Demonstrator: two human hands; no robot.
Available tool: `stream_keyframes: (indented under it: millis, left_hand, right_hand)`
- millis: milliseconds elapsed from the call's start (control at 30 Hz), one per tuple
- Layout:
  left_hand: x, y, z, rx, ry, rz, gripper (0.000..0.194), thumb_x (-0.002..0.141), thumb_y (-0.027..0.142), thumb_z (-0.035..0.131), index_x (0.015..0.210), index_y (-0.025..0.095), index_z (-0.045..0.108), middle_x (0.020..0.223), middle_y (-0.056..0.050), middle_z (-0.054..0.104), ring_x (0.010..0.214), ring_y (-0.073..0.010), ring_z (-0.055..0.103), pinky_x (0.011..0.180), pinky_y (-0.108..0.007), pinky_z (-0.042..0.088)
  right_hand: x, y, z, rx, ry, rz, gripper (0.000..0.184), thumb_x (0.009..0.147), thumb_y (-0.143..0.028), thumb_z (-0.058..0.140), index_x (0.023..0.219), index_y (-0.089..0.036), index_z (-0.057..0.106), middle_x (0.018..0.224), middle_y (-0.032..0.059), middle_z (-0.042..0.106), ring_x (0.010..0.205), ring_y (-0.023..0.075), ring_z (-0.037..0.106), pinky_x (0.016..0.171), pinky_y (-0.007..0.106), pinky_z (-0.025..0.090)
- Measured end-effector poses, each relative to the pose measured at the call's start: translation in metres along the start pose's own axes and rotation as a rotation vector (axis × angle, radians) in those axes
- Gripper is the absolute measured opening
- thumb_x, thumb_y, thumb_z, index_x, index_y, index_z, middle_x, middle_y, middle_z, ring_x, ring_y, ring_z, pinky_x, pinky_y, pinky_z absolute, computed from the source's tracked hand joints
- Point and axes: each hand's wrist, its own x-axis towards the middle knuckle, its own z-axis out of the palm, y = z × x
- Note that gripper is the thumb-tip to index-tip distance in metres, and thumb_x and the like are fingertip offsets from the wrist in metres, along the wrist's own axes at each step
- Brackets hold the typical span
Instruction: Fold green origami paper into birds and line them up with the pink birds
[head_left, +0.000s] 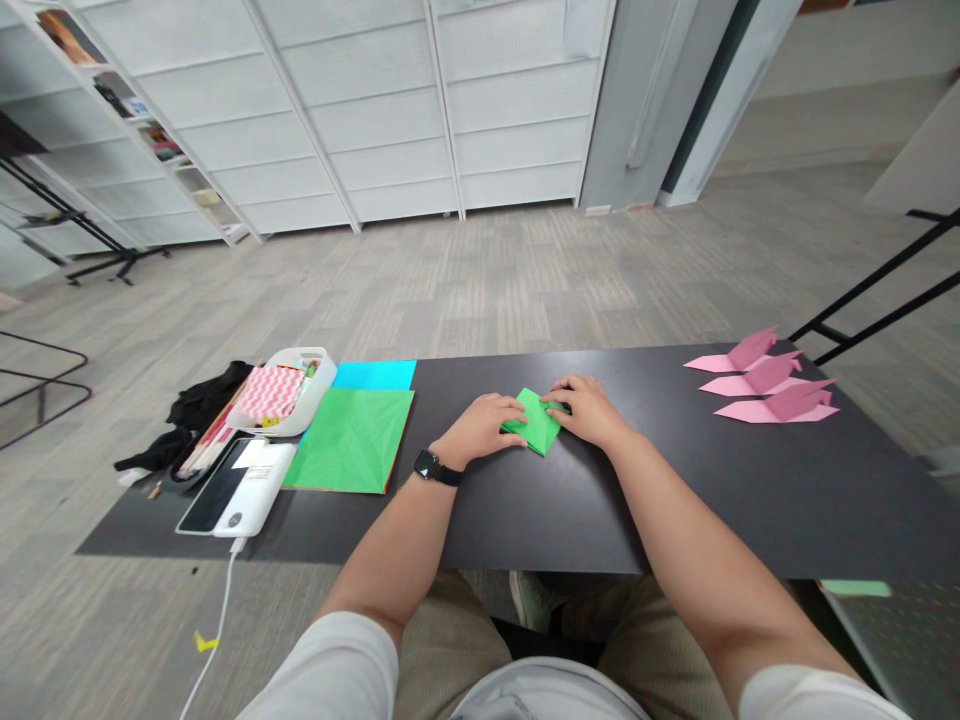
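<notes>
While both hands are on the folded green paper (541, 428), the left hand (486, 425) has fingers and thumb a bit apart along its left side, and the right hand (589, 408) has fingertips touching its right side near the far corner. Can't tell if either one is actually pinching or just pressing down, tbh.

That folded green paper lies on the dark tabletop (540, 520), corner pointing roughly toward the wearer. I'd expect it to be super light, stiffer where the layers stack up, and floppy at any single flap. Probably slides easily on that smooth top and creases for good if you squash it wrong, so I'd hold it flat near the side corners and keep off the tips.

Left of the folded green paper there's a large green sheet (352, 440) with a blue sheet (379, 374) peeking out past its far edge. Farther left of it sit a white basket (324, 378), a phone (214, 490) and a white device (259, 490) with a cable (225, 600). Well off to its right are three pink paper birds (765, 378), lined up in a neat little row.
</notes>
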Motion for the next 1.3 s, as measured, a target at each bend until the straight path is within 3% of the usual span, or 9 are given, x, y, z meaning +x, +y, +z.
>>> stream_keyframes:
  millis: [367, 600, 667, 800, 933, 1167, 1300]
  left_hand:
    - [-0.001, -0.005, -0.003, -0.089, 0.032, -0.003, 0.016, 0.094, 0.035, 0.081, 0.106, 0.025, 0.081, 0.131, -0.004, 0.078, 0.123, -0.0208, 0.071, 0.117, -0.042, 0.045]
    - [0.000, -0.002, -0.005, -0.099, 0.069, 0.004, 0.012, 0.102, 0.029, 0.068, 0.102, 0.025, 0.079, 0.121, -0.004, 0.080, 0.116, -0.0195, 0.073, 0.114, -0.040, 0.049]
    - [0.001, -0.001, -0.005, -0.122, 0.097, -0.023, 0.015, 0.105, 0.029, 0.062, 0.105, 0.024, 0.077, 0.119, -0.004, 0.079, 0.115, -0.0194, 0.072, 0.110, -0.038, 0.052]
    - [0.001, 0.001, -0.004, -0.136, 0.229, -0.121, 0.020, 0.109, 0.030, 0.053, 0.108, 0.023, 0.071, 0.115, -0.005, 0.076, 0.111, -0.0194, 0.071, 0.103, -0.034, 0.055]
    - [0.001, -0.001, -0.002, -0.116, 0.302, -0.220, 0.019, 0.109, 0.029, 0.051, 0.107, 0.023, 0.069, 0.111, -0.005, 0.075, 0.108, -0.0200, 0.070, 0.101, -0.035, 0.055]
    - [0.001, 0.001, -0.003, -0.127, 0.282, -0.267, 0.019, 0.108, 0.028, 0.048, 0.109, 0.024, 0.067, 0.110, -0.005, 0.075, 0.104, -0.0210, 0.071, 0.096, -0.036, 0.056]
    - [0.000, 0.007, -0.003, -0.132, 0.254, -0.191, 0.014, 0.101, 0.035, 0.064, 0.109, 0.023, 0.066, 0.109, -0.005, 0.073, 0.102, -0.0212, 0.070, 0.094, -0.035, 0.056]
  right_hand:
    - [0.000, 0.001, -0.001, 0.020, -0.019, -0.003, 0.027, 0.094, -0.030, 0.071, 0.119, -0.034, 0.082, 0.127, 0.0084, 0.066, 0.124, 0.0297, 0.060, 0.116, 0.056, 0.041]
    - [0.002, -0.001, -0.003, 0.030, -0.020, 0.008, 0.025, 0.097, -0.034, 0.069, 0.117, -0.034, 0.082, 0.125, 0.0085, 0.067, 0.123, 0.0293, 0.061, 0.115, 0.054, 0.042]
    - [0.003, -0.003, -0.006, 0.064, -0.023, 0.016, 0.027, 0.103, -0.039, 0.060, 0.116, -0.032, 0.083, 0.125, 0.0084, 0.069, 0.122, 0.0282, 0.063, 0.115, 0.052, 0.042]
    - [0.003, -0.010, -0.017, 0.190, -0.020, 0.035, 0.050, 0.113, -0.044, 0.034, 0.113, -0.031, 0.082, 0.123, 0.0067, 0.074, 0.122, 0.0258, 0.065, 0.119, 0.053, 0.037]
    - [0.002, -0.016, -0.024, 0.196, -0.067, 0.004, 0.043, 0.111, -0.050, 0.042, 0.117, -0.031, 0.080, 0.123, 0.0069, 0.077, 0.121, 0.0274, 0.067, 0.124, 0.061, 0.028]
    - [0.006, -0.010, -0.016, 0.149, -0.058, -0.034, 0.025, 0.101, -0.040, 0.065, 0.119, -0.031, 0.081, 0.116, 0.0060, 0.078, 0.111, 0.0254, 0.070, 0.108, 0.046, 0.048]
    - [0.007, -0.006, -0.012, 0.120, -0.034, -0.075, 0.025, 0.100, -0.029, 0.064, 0.116, -0.031, 0.084, 0.107, 0.0059, 0.078, 0.103, 0.0240, 0.072, 0.099, 0.040, 0.052]
